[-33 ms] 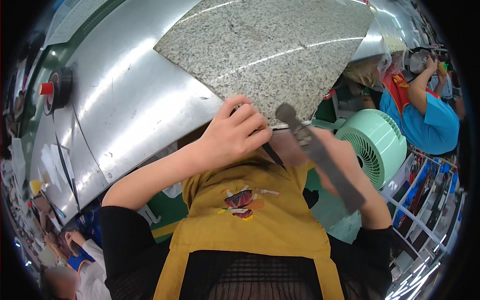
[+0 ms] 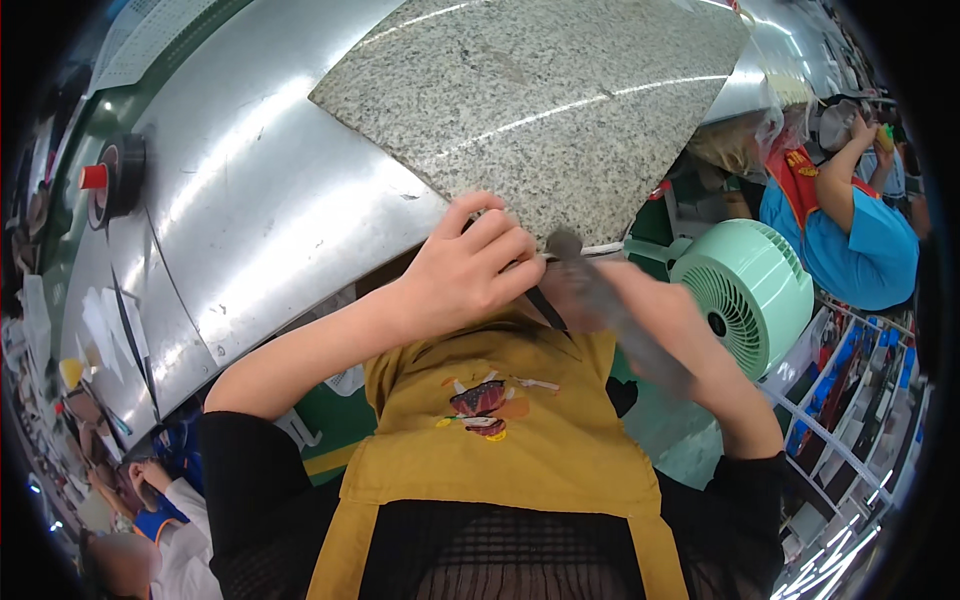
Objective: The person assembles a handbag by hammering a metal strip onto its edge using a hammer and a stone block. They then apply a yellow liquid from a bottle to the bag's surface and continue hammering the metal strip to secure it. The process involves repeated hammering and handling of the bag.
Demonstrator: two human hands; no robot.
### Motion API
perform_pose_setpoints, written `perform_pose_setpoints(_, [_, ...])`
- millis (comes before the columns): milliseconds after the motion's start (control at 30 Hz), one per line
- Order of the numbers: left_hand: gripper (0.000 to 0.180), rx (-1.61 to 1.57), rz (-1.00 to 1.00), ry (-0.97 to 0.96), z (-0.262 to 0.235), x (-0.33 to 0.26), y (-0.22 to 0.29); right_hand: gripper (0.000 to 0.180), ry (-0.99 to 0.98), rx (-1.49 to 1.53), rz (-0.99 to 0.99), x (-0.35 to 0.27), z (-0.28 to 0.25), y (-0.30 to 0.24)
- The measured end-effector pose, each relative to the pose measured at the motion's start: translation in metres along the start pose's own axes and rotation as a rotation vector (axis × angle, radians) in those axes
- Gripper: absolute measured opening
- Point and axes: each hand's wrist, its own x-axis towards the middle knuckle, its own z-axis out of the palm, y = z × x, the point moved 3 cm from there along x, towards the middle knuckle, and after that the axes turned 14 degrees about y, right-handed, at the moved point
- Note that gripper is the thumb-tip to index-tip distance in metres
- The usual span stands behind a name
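Note:
My left hand (image 2: 475, 258) is closed over the near edge of the speckled stone slab (image 2: 540, 110), its fingers curled together. A narrow black strip (image 2: 546, 307) comes out from under these fingers and slants down toward my apron; its other end is hidden by the hand. In my right hand (image 2: 662, 312), just to the right, is a dark metal hammer (image 2: 620, 312), smeared by motion. The round face of its head points to the slab's near edge, close to my left fingertips. The long tapering end lies across my right wrist, and the handle is hidden.
The slab lies on a shiny metal table (image 2: 250, 190). A black roll with a red centre (image 2: 118, 182) stands at the left. A mint-green fan (image 2: 750, 290) is at my right. Beyond it sits a person in a blue shirt (image 2: 850, 240); another person (image 2: 180, 520) is at lower left.
The hammer has dropped down and slightly to the left with my right hand, its round face nearer my left fingers. My left hand has stayed in place.

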Motion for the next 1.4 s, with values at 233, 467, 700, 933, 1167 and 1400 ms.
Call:
perform_pose_setpoints(233, [0.018,-0.003,-0.007,0.007,0.002,-0.003,-0.002,0.044,0.003,0.087,0.124,0.006,-0.017,-0.021])
perform_pose_setpoints(467, [0.026,-0.069,-0.305,-0.091,-0.003,0.001,0.0,0.024,0.03,0.192,0.072,0.002,-0.001,0.001])
perform_pose_setpoints(700, [0.019,-0.235,-0.39,-0.388,-0.002,0.029,0.004,0.017,0.237,0.352,0.199,-0.009,-0.017,0.01])
perform_pose_setpoints(933, [0.014,-0.5,-0.695,-0.385,0.018,0.043,0.01,0.018,0.186,0.358,0.311,-0.021,-0.031,0.019])
perform_pose_setpoints(1167, [0.009,-0.232,-0.568,-0.323,0.014,0.027,0.005,0.014,0.163,0.272,0.26,-0.016,-0.015,0.015])
perform_pose_setpoints(1400, [0.026,0.051,-0.009,-0.141,0.012,0.015,0.015,0.013,0.182,0.219,0.152,-0.012,-0.019,0.01])
